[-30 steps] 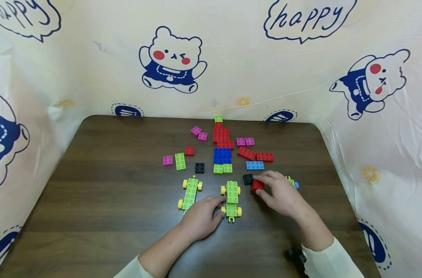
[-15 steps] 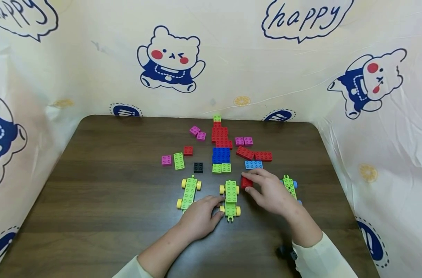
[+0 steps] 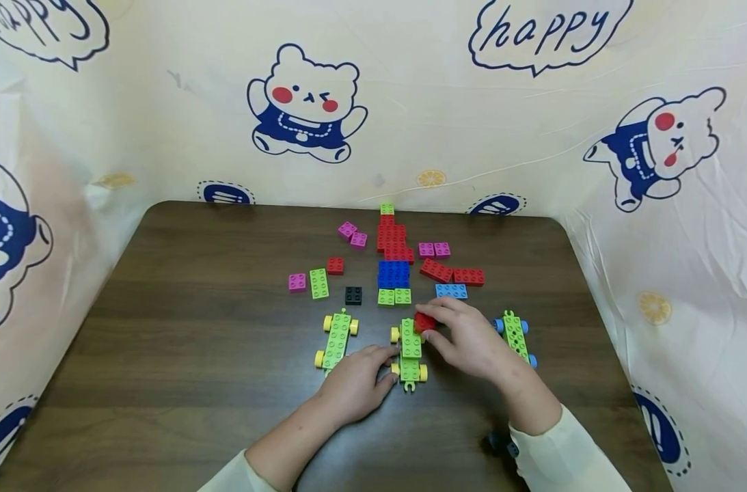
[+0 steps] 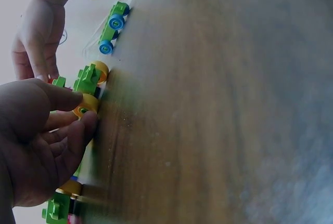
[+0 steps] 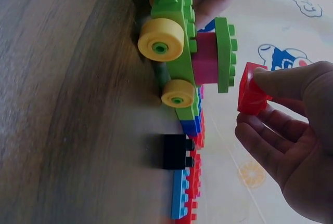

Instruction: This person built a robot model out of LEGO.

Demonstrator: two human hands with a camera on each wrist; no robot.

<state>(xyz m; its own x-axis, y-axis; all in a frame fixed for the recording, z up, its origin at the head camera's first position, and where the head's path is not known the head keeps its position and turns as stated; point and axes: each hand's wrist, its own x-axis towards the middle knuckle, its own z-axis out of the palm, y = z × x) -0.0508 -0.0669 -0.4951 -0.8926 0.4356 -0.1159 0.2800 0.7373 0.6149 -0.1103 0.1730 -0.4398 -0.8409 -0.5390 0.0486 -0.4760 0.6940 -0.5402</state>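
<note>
My left hand [image 3: 361, 386] grips the near left side of a green toy car base [image 3: 412, 369] with yellow wheels, fingertips at a wheel [image 4: 86, 104]. A magenta brick [image 5: 206, 57] on that base carries a green brick [image 5: 223, 55] as its top layer. Between thumb and fingers of my right hand [image 3: 471, 338] is a red brick [image 5: 252, 90], raised beside the top green brick with a small gap. In the right wrist view a black brick [image 5: 175, 151] stands on the table; the right hand hides it from the head view.
To the left is another yellow-wheeled base [image 3: 336, 342]; a blue-wheeled one [image 3: 516, 335] lies right. Behind are joined red bricks [image 3: 391, 239], a blue block [image 3: 394, 275], a light blue brick [image 3: 451, 291], a black brick [image 3: 353, 295] and several loose bricks on the wooden table [image 3: 195, 355].
My right hand has carried the red brick leftward, past the black brick, to the car's far right corner. The blue-wheeled base has come into fuller view. My left hand stays put.
</note>
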